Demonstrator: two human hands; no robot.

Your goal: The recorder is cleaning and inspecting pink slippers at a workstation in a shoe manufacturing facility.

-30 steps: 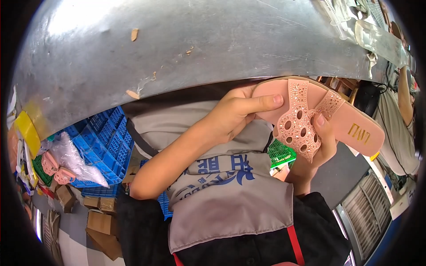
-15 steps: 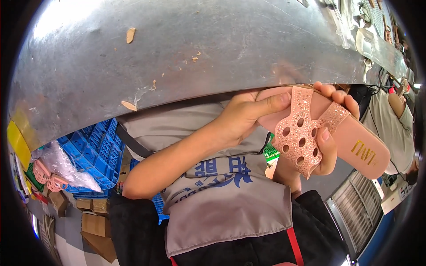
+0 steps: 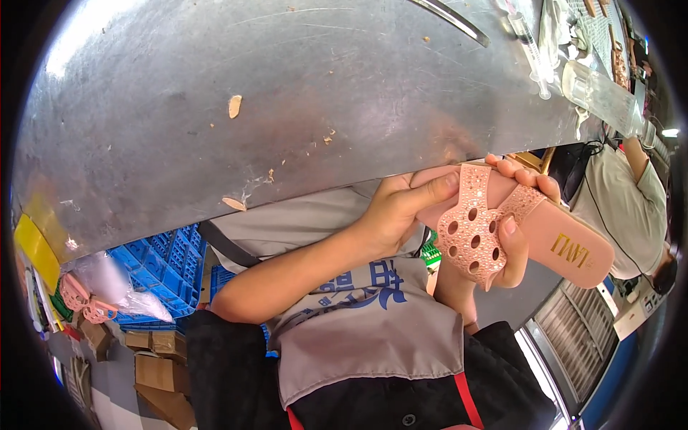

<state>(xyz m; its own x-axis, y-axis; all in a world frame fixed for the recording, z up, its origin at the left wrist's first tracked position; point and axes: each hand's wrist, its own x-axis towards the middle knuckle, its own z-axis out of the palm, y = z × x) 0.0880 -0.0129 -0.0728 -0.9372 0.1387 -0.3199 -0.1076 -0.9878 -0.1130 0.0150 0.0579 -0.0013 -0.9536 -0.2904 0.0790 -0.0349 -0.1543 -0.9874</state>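
A pink slide sandal (image 3: 527,222) with a rhinestone-studded strap full of oval holes is held between both hands at the table's near edge. My left hand (image 3: 405,204) grips the toe end, its thumb lying on the insole beside the strap. My right hand (image 3: 514,247) wraps the middle of the sandal, thumb on the strap and fingertips over the far edge of the sole. The heel, with gold lettering on it, points right and toward me. The underside of the sandal is hidden.
On the metal table (image 3: 322,64) lie beige scraps (image 3: 234,106), a syringe (image 3: 529,57), a thin metal tool (image 3: 455,21) and a clear plastic bottle (image 3: 598,93). Blue crates (image 3: 161,269) and cardboard boxes (image 3: 159,373) stand at left. Another person (image 3: 620,208) sits at right.
The view has shifted, so the table's edge and hands appear lower. Both hands keep their hold on the sandal, which has tilted slightly. The thin metal tool shows more fully.
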